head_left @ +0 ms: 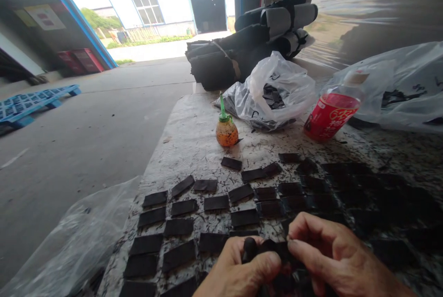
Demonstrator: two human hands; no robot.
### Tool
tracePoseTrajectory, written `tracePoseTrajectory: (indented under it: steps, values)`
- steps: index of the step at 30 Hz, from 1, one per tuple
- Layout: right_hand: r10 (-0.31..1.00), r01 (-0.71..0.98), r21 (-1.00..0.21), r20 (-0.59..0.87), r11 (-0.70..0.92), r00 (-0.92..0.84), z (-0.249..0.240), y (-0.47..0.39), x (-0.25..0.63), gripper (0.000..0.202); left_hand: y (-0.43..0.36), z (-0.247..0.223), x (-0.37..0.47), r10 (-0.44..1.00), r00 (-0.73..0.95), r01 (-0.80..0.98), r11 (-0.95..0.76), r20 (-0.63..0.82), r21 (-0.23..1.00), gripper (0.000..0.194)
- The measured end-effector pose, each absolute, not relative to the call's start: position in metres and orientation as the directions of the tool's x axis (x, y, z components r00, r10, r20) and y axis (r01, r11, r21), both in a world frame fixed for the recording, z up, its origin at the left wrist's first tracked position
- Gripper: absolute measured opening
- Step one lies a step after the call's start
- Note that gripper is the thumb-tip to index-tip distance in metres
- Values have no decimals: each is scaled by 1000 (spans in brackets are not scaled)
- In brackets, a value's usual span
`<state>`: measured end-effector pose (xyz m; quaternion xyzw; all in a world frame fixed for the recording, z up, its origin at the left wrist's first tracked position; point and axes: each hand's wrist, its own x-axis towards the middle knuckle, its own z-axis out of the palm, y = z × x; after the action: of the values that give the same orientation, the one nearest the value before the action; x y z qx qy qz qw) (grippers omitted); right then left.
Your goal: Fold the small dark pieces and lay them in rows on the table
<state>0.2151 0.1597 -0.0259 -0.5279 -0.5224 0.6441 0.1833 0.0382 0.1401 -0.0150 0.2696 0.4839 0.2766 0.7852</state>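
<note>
Both hands are working close together at the bottom edge of the view, over the near part of the desk [194, 130]. The left hand [238, 271] is curling shut, its thumb and fingers pinching a small black piece [249, 248] that is sticking up between them. The right hand [332, 255] is also closing, its fingertips pressing onto the same dark material from the other side, so the piece is sitting between the two hands, just above the desk surface. How much of it is tucked under the palms is not showing. Spread in front of the hands, many flat black rectangular pieces [180, 227] are lying in rough rows across the stained, scratched top, most of them apart from each other, a few overlapping toward the right where the surface is getting dark and hard to read. Farther back, a small orange bottle with a green nozzle [226, 130] is standing upright near the middle of the desk. To its right, a clear plastic bag [277, 87] holding more black scraps is slumping, and beside that a red drink bottle [330, 114] is leaning at a tilt against another large plastic bag [408, 80]. Behind them, a bundle of dark rolled sheets [249, 43] is resting at the far end. On the left, a concrete floor [86, 121] is stretching away toward a blue pallet [31, 103].
</note>
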Motion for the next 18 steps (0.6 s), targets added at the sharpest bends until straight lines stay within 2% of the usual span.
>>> tracePoseTrajectory:
  steps: [5,11,16,18]
  values:
    - [781,216,-845,-534,-489,-324,-27,159,215,25,140,-19,40,706,367,-170,691,-606,702,39]
    - [759,240,-839,-544,-489,-358,-23,160,212,15,135,-18,38,751,367,-135,626,-548,768,35]
    - [763,177,-828,-559,-532,-325,-26,160,218,17,135,-18,35,749,332,-170,645,-573,745,30]
    - [789,178,-837,-547,-518,-278,-26,163,223,17,136,-13,32,749,285,-122,648,-599,752,26]
